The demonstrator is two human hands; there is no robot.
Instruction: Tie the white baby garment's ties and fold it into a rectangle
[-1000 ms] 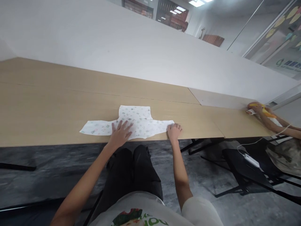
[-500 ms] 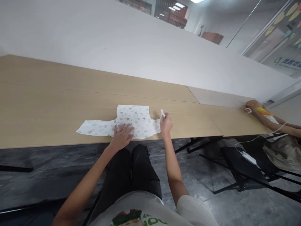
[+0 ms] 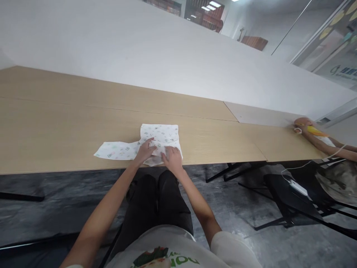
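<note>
A small white long-sleeved baby top with a fine print lies near the front edge of the table. Its left sleeve stretches out flat, while the right sleeve is folded inward over the body. My left hand rests on the cloth by the root of the left sleeve, thumb and fingers apart. Close beside it, my right hand lies on the folded part with its fingers extended and slightly bent. Some cloth under both hands is hidden.
The long wooden table runs along a white wall. At the far right, another person's arms rest near a yellow and white item. A black folding chair carries a white power strip.
My right hand has moved left, and the right sleeve it held out is now folded across the body. My left hand has shifted slightly, up off its flat rest.
</note>
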